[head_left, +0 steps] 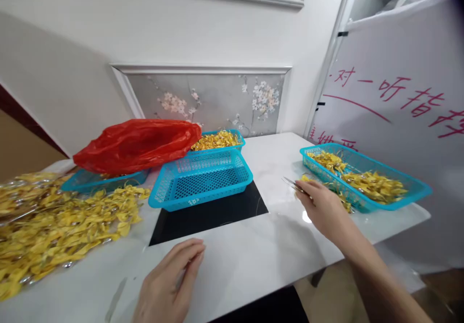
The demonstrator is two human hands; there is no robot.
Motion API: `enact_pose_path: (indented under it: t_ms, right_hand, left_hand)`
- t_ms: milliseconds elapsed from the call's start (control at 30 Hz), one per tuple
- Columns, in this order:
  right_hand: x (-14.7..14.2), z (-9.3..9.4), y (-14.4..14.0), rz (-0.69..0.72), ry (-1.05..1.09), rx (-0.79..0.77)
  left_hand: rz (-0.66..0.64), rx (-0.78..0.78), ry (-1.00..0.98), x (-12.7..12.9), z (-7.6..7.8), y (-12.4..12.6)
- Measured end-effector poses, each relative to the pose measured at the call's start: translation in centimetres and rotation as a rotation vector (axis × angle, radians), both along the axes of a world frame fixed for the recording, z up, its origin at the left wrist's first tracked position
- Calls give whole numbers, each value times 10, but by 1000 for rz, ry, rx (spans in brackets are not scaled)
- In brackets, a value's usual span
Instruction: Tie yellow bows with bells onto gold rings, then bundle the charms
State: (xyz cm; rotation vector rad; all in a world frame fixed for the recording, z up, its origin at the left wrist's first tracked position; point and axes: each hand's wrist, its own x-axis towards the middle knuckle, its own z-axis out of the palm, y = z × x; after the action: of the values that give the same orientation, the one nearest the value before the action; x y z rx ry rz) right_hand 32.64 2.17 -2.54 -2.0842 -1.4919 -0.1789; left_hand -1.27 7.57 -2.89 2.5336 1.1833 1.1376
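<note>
Head view: 4 blue baskets (200,180), 1 red bag (137,144), 2 hands.

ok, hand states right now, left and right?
Left hand: empty, fingers loosely curled, resting on the table.
Right hand: closed on a small yellow piece beside the right basket.

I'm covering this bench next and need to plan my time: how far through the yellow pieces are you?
Some looks sorted: the right basket and the far basket hold yellow pieces. In hand: the right hand grips a small piece with a metal end beside the right basket; the left hand rests on the table. Left: a large loose pile, and the middle basket is empty.
</note>
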Motion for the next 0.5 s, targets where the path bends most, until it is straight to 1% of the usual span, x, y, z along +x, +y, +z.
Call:
enact_pose_path:
  t_ms: [100, 133, 200, 267, 333, 400, 500]
  right_hand:
    - [1, 23, 40, -5, -6, -106]
    - [-1, 28, 56, -8, -4, -141]
    - [-8, 31, 86, -15, 2, -204]
    - [-18, 27, 111, -2, -1, -257]
    - [-26, 19, 128, 24, -13, -303]
    - [-32, 13, 137, 54, -30, -340]
    - [-36, 8, 144, 106, -63, -379]
  left_hand:
    - [-76, 21, 33, 16, 1, -2]
    - [-90, 24, 35, 20, 2, -3]
    - [-99, 42, 31, 24, 1, -6]
    - [-102, 62, 39, 24, 1, -7]
    - [-90, 73, 51, 21, 1, -6]
    - [-73, 42, 76, 18, 2, -4]
    - [-53, -74, 151, 20, 6, 5]
